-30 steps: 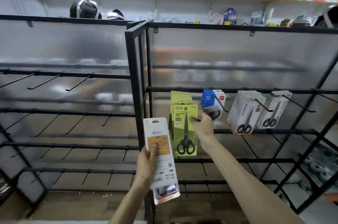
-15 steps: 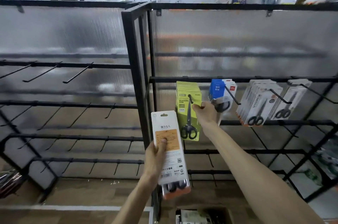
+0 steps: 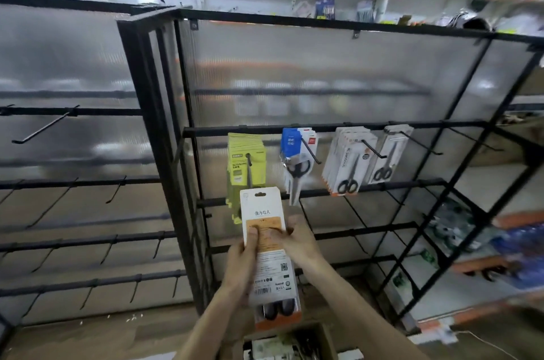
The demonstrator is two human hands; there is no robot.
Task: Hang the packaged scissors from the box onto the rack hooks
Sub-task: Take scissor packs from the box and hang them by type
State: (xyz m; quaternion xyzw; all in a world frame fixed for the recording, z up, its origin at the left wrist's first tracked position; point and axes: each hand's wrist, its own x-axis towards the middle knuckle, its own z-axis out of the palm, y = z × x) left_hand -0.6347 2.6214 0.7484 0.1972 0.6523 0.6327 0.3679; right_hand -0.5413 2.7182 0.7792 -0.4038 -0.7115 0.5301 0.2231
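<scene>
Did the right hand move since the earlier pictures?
Yes. The right hand has left the yellow packs on the rack and come down to the white pack that the left hand holds.

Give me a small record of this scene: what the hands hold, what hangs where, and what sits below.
Held: pack, upright, printed label facing the camera
Left hand: grips the pack's left edge, thumb on the orange label
Right hand: holds the pack's right edge
Hung: yellow packs, blue pack, white packs, along one bar of the rack
Bare hook: left panel
Below: open box, contents unclear
</scene>
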